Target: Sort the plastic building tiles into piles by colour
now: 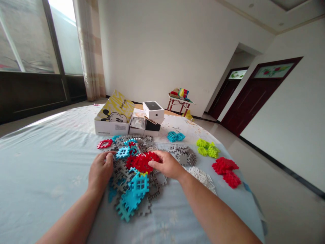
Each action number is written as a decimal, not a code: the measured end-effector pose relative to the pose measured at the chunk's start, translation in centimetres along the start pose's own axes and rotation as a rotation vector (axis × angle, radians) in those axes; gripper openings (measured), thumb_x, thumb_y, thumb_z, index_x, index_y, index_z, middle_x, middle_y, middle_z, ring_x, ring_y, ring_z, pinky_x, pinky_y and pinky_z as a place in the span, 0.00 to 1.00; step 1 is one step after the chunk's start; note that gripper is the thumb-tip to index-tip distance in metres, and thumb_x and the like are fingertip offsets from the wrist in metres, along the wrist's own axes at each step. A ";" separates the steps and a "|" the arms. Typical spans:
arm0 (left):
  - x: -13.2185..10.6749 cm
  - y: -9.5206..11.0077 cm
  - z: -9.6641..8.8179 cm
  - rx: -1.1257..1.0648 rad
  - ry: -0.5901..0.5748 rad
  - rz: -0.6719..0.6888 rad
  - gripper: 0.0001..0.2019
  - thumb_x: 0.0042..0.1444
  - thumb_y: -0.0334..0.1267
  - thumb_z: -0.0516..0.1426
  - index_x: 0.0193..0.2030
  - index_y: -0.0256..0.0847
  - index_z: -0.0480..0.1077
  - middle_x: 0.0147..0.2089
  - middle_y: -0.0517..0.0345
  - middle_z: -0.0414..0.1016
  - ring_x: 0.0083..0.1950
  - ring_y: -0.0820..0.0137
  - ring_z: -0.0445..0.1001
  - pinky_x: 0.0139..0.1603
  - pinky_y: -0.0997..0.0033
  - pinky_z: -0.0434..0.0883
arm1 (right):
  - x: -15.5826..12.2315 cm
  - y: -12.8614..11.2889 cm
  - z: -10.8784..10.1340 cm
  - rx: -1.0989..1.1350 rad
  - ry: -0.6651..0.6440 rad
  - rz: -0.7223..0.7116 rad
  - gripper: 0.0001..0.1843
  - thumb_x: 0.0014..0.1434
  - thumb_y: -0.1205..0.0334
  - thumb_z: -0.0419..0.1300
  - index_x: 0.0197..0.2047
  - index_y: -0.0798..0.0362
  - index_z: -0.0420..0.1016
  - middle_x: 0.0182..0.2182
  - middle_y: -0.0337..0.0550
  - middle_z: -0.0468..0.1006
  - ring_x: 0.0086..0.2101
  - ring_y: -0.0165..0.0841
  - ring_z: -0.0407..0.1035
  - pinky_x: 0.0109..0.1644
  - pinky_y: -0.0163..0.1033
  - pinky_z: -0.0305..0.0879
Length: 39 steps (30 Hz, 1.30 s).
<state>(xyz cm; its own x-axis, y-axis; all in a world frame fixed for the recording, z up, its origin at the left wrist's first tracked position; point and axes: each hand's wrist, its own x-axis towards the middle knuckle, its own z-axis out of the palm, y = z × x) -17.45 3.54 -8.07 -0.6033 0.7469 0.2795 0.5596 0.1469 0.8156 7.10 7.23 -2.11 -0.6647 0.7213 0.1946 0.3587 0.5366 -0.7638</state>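
My right hand [167,165] is closed, its thumb and fingers gripping red interlocking plastic pieces [142,162] above the middle of a mixed pile. At the pile's left edge my left hand [101,168] has its fingers curled together, close to a blue window-shaped piece [123,153]. What those fingertips hold, if anything, is hidden. Below the red pieces lie blue notched pieces [132,200], overlapping grey pieces [154,188]. A red ring-like piece [104,144] rests at the pile's far left.
Sorted heaps sit to the right: grey [184,156], white [201,178], lime green [208,148], red [226,171] and, farther back, blue [175,136]. Behind the pile stand a yellow-lidded box [111,128] and a phone box [153,110]. A pale blue cloth [50,169] covers the table.
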 end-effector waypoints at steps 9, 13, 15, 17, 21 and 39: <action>-0.1 0.2 -0.3 0.019 -0.040 0.004 0.19 0.54 0.45 0.44 0.42 0.41 0.72 0.43 0.50 0.72 0.48 0.62 0.68 0.49 0.64 0.64 | -2.2 1.3 0.1 -0.238 0.175 0.078 0.24 0.51 0.56 0.61 0.51 0.52 0.68 0.42 0.46 0.74 0.41 0.35 0.69 0.47 0.41 0.64; 0.0 0.3 -0.4 0.027 -0.044 0.007 0.19 0.54 0.44 0.44 0.42 0.40 0.72 0.43 0.49 0.72 0.48 0.62 0.68 0.49 0.63 0.64 | -2.9 0.2 0.4 -0.324 0.168 -0.062 0.23 0.50 0.55 0.62 0.49 0.52 0.69 0.43 0.46 0.72 0.46 0.36 0.64 0.53 0.42 0.58; 0.0 0.4 -0.5 0.030 -0.044 0.007 0.20 0.54 0.44 0.44 0.42 0.39 0.72 0.43 0.49 0.72 0.48 0.62 0.68 0.49 0.63 0.64 | -3.3 -0.2 0.8 -0.356 0.147 -0.069 0.26 0.49 0.51 0.63 0.50 0.52 0.69 0.42 0.46 0.72 0.46 0.36 0.64 0.53 0.42 0.58; 0.0 0.6 -0.5 0.035 -0.043 0.008 0.20 0.54 0.44 0.44 0.42 0.39 0.72 0.43 0.50 0.72 0.48 0.62 0.68 0.50 0.63 0.64 | -3.7 -0.4 1.3 -0.392 0.129 -0.048 0.31 0.46 0.45 0.64 0.50 0.51 0.69 0.41 0.46 0.72 0.45 0.38 0.64 0.51 0.43 0.58; 0.0 0.9 -0.6 0.048 -0.029 -0.001 0.20 0.53 0.44 0.44 0.42 0.39 0.72 0.43 0.50 0.72 0.48 0.61 0.69 0.49 0.64 0.65 | -4.1 -0.3 2.0 -0.423 0.079 -0.037 0.33 0.43 0.46 0.65 0.51 0.51 0.68 0.41 0.46 0.72 0.44 0.39 0.64 0.49 0.43 0.60; 0.5 0.2 -0.6 0.139 -0.020 0.002 0.23 0.52 0.48 0.43 0.44 0.40 0.72 0.41 0.49 0.74 0.47 0.56 0.70 0.44 0.61 0.67 | -6.7 0.9 0.5 -0.575 0.010 -0.242 0.13 0.51 0.69 0.59 0.42 0.49 0.74 0.36 0.41 0.70 0.40 0.33 0.65 0.48 0.36 0.61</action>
<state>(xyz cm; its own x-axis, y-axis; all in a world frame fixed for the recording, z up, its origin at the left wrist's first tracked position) -18.00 3.59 -7.46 -0.5915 0.7600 0.2693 0.6348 0.2330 0.7368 11.60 2.67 -4.42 -0.7664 0.5519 0.3287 0.4957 0.8335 -0.2439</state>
